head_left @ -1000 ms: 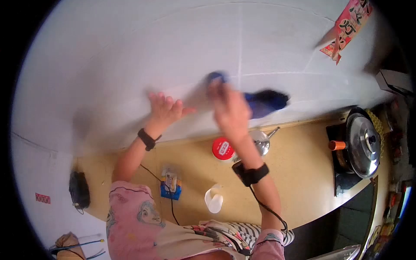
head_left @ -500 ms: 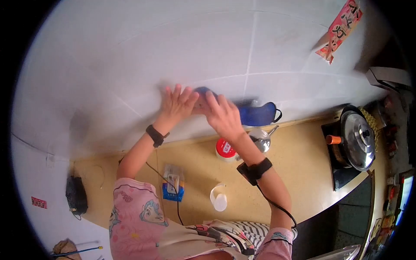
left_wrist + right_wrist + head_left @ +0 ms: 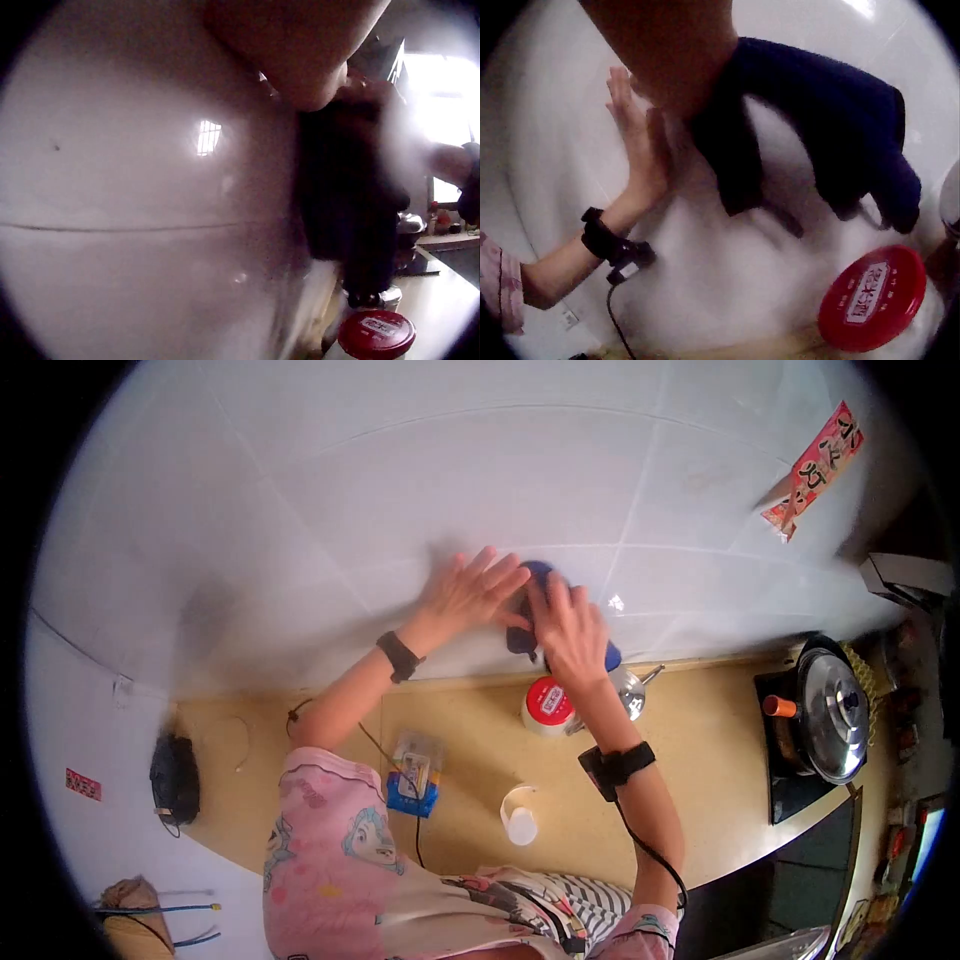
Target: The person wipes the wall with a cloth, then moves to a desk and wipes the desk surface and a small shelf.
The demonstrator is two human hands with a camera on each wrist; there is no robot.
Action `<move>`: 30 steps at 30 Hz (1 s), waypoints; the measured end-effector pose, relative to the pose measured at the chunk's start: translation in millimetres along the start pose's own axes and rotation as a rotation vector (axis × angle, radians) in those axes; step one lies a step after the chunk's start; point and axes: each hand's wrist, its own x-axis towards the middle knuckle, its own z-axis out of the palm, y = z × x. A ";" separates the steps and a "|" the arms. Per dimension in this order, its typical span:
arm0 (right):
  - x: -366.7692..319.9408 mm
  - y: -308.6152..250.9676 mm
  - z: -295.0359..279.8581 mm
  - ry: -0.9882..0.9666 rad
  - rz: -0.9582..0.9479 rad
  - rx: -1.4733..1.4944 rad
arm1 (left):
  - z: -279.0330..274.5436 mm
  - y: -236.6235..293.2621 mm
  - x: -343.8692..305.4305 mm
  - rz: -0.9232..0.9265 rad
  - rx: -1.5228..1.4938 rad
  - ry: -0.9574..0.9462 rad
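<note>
My left hand (image 3: 468, 595) lies spread against the pale tiled wall (image 3: 450, 480), its fingers nearly straight. Just right of it, my right hand (image 3: 573, 635) holds a dark blue cloth (image 3: 832, 97) to the wall. Folds of the cloth hang below that hand in the right wrist view, with a thin dark loop at one end. Part of the cloth is hidden behind the right hand in the head view. In the left wrist view the cloth (image 3: 345, 195) is a dark shape above a red-lidded jar (image 3: 375, 334).
Beside the jar on the yellow counter (image 3: 700, 760) sits a shiny metal vessel (image 3: 628, 695). A lidded pot (image 3: 835, 710) stands on a stove at right. Nearer are a blue-and-clear packet (image 3: 415, 780) and a white object (image 3: 520, 825). A cable trails from each wrist.
The right hand, blurred earlier, came down beside the left hand with the cloth. Both hands now appear farther right in the head view, and the cloth's loose end hangs lower.
</note>
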 end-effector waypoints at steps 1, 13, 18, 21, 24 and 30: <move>5.4 2.7 -7.1 0.015 0.052 -0.021 | -2.6 0.6 -0.8 0.004 0.029 -0.039; 9.2 3.2 -18.1 -0.053 0.042 -0.014 | 4.3 6.0 0.8 -0.083 0.008 0.015; 28.8 6.4 -33.1 0.029 0.240 0.069 | -2.6 12.4 5.6 -0.135 0.107 -0.054; 26.3 10.4 -26.8 0.040 0.250 0.043 | 1.2 11.6 10.9 -0.129 0.148 -0.041; 7.3 10.2 -18.1 -0.050 0.237 0.047 | -3.1 9.5 18.1 -0.129 0.168 -0.100; -11.9 11.4 -24.0 -0.258 0.292 0.104 | -2.9 12.8 18.5 -0.142 0.152 -0.128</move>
